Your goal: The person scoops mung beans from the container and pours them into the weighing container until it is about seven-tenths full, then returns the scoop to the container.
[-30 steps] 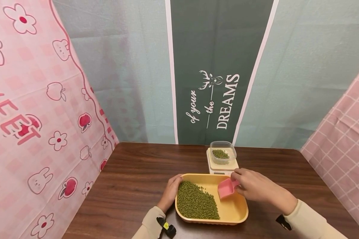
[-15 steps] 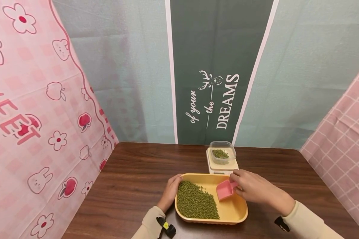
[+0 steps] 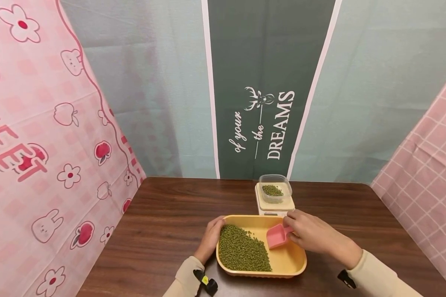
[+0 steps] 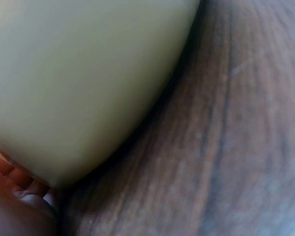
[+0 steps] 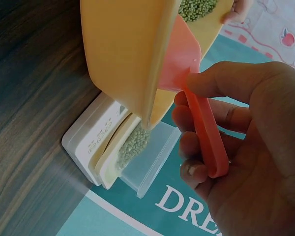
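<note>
A yellow tray (image 3: 294, 264) sits at the table's front, with green mung beans (image 3: 241, 251) heaped in its left half. My left hand (image 3: 216, 227) grips the tray's left rim; in the left wrist view its fingertips (image 4: 19, 182) lie against the tray wall (image 4: 78, 73). My right hand (image 3: 291, 231) pinches the handle of a pink scoop (image 3: 275, 237), which is low over the bare right half of the tray, its mouth toward the beans. The right wrist view shows the scoop handle (image 5: 204, 130) between thumb and fingers of the right hand (image 5: 187, 128).
Just behind the tray stands a white kitchen scale (image 3: 275, 208) carrying a clear plastic container (image 3: 276, 192) with a few beans in it. The brown wooden table (image 3: 163, 231) is enclosed by hanging cloths at the left, back and right.
The right hand has carried the pink scoop slightly left, closer to the bean heap. The left hand has stayed on the tray's rim.
</note>
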A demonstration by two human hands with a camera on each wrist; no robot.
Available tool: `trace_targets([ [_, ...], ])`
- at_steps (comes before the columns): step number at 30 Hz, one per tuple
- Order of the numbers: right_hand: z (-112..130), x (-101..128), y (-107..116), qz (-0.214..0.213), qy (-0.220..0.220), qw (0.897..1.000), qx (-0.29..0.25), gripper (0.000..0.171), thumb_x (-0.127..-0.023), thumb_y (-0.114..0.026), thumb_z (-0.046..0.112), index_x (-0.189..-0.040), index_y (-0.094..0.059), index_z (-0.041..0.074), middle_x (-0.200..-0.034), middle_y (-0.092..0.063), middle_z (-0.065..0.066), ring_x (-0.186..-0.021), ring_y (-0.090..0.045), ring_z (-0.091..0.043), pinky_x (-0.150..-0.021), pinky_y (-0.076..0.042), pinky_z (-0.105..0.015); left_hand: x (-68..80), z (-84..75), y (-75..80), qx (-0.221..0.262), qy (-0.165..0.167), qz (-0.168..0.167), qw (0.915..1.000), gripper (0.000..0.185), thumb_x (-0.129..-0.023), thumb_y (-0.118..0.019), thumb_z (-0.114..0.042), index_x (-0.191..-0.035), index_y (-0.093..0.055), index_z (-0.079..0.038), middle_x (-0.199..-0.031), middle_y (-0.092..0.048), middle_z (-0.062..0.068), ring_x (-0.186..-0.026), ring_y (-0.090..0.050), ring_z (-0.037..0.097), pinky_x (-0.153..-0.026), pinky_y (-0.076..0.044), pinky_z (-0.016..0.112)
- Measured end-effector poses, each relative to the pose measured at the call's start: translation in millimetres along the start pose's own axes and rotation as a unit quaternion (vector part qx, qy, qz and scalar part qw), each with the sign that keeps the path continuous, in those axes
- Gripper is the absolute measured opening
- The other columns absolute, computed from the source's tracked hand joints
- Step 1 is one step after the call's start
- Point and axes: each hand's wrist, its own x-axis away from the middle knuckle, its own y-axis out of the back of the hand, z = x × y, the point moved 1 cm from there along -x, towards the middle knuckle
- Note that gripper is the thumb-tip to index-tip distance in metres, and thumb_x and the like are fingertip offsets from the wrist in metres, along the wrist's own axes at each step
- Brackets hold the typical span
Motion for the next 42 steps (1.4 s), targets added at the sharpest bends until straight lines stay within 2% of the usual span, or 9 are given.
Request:
trace_targets([
  [8,3.1,-3.0,-2.0,0.002,0.008,1.000,-0.010,0.022,-0.079,-0.085,0.011,-0.089,-0.067,0.017,-0.087,-0.057,0.008,-0.080,-0.050,-0.008,-0.068,-0.049,-0.030,0.7,-1.0,0.6,-0.008,-0.002,0.000,1.0000,0.040,-0.110,-0.043,-0.020,-0.134,-0.070,-0.002,-0.126,-0.073,0.019,-0.109,-0.067,0.022,-0.094,-0.052,0.032],
  [19,7.9,-6.3,-6.7,-0.004,0.004,1.000,-0.007,0.022,-0.080,-0.085,0.013,-0.087,-0.066,0.018,-0.082,-0.052,0.010,-0.075,-0.046,-0.005,-0.063,-0.045,-0.028,0.4,-0.2,0.2,-0.016,-0.001,-0.008,0.9998,0.039,-0.109,-0.045,-0.020,-0.132,-0.071,-0.003,-0.126,-0.073,0.016,-0.110,-0.066,0.020,-0.097,-0.050,0.032],
  [35,13.4,-15.0,-7.9,-0.007,0.025,0.999,0.027,0.021,-0.078,-0.087,0.014,-0.085,-0.068,0.018,-0.079,-0.056,0.008,-0.074,-0.053,-0.010,-0.061,-0.046,-0.029,-0.9,2.2,1.4,-0.010,-0.005,-0.001,0.9999,0.040,-0.109,-0.044,-0.019,-0.135,-0.069,-0.001,-0.127,-0.072,0.019,-0.111,-0.067,0.021,-0.096,-0.052,0.030],
  [42,16.0,-19.6,-8.2,0.003,0.026,0.999,0.021,0.020,-0.077,-0.086,0.012,-0.083,-0.069,0.019,-0.078,-0.057,0.009,-0.070,-0.051,-0.007,-0.058,-0.044,-0.027,-1.0,2.4,0.9,-0.004,-0.010,0.004,0.9999,0.039,-0.110,-0.044,-0.018,-0.133,-0.069,0.000,-0.127,-0.072,0.020,-0.111,-0.067,0.022,-0.093,-0.052,0.026],
])
